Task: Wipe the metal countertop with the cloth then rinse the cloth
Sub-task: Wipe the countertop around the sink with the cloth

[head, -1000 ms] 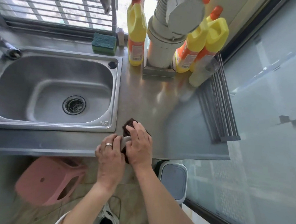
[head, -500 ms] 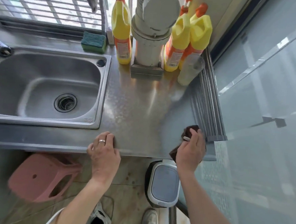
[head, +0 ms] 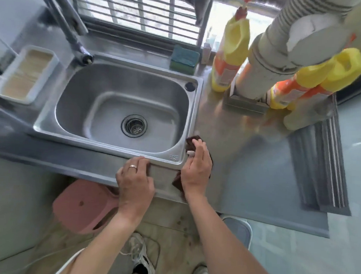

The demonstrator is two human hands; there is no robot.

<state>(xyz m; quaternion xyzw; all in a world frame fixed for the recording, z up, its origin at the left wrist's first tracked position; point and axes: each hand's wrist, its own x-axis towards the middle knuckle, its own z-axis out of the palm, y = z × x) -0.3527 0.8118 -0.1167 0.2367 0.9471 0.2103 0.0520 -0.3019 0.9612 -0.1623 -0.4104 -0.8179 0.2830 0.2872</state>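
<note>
Just right of the sink [head: 195, 116] rim, the right hand [head: 196, 170] presses the cloth [head: 191, 142] flat on the tabletop [head: 248, 163], fingers straight; soft, limp, best bunched mid-fold. The left hand [head: 135, 176] rests released.

Brushed, faintly glossy metal countertop [head: 229, 127]; satin steel sink [head: 121, 111]; dark brown cloth [head: 191, 142]; glossy plastic bottles [head: 229, 61]

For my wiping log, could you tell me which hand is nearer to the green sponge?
Right. The right hand presses the cloth beside the sink's corner, below the green sponge; the left hand rests farther back on the counter's front edge.
</note>
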